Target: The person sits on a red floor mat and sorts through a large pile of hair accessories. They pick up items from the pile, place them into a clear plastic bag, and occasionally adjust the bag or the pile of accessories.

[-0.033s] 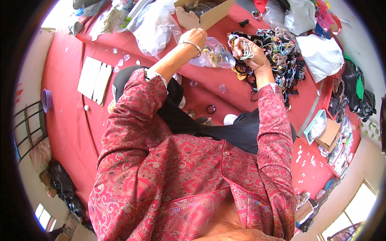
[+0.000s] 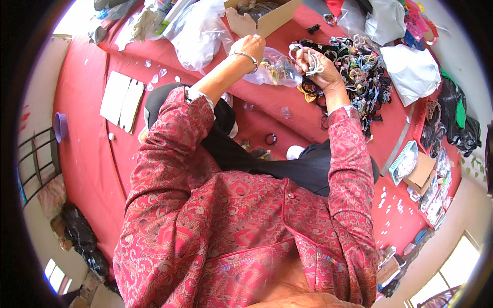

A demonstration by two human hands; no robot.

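My left hand (image 2: pixel 250 48) is closed at the mouth of a clear plastic bag (image 2: pixel 295 78), its fingertips partly hidden. Inside the bag lie several colourful hair ties (image 2: pixel 276 65). Just right of the bag, my right hand (image 2: pixel 324 73) curls around a few pale grey hair ties (image 2: pixel 314 63), whose loops stick out between the fingers. Beside and beyond that hand spreads a large pile of hair ties (image 2: pixel 362 77), mostly black mixed with many colours. A single dark hair tie (image 2: pixel 270 138) rests on the red floor covering between my legs.
Ahead stands an open cardboard box (image 2: pixel 267 23) with dark contents, next to a crumpled clear bag (image 2: pixel 197 38). A white plastic bag (image 2: pixel 411 72) lies right of the pile. White flat boards (image 2: pixel 122 101) are at the left. A blue basket (image 2: pixel 403 161) stands at the right.
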